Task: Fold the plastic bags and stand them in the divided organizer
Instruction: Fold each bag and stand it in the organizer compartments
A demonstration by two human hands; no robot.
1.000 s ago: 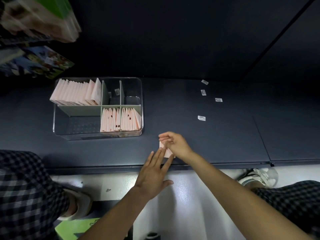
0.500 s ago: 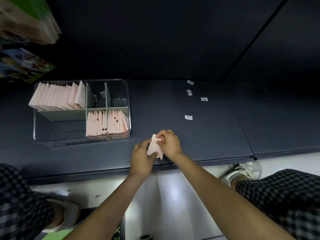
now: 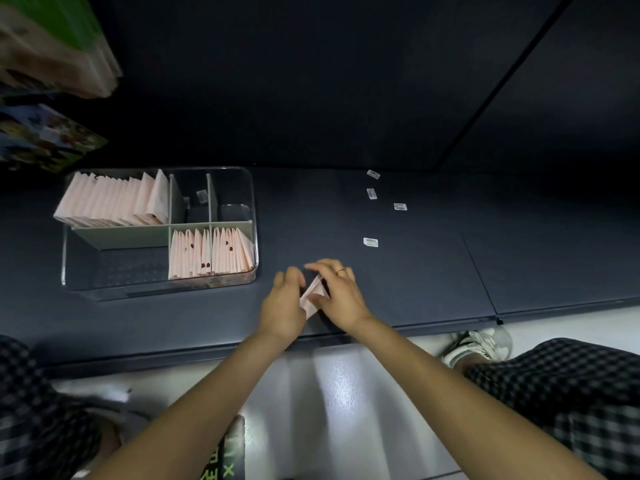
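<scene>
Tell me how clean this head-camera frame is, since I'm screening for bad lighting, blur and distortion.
Head view: dim overall, the upper background nearly black; glare streaks on the pale floor; both hands, left and right, and the pink bag they hold are motion-blurred; wide-angle bending curves the shelf edge; the organizer stays fairly sharp.

Folded bags (image 3: 110, 199) in organizer (image 3: 254, 216), upright

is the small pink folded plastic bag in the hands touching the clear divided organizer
Apart. The head view shows the small pink folded plastic bag held between the left hand and right hand, with bare dark shelf between it and the clear divided organizer.
</scene>
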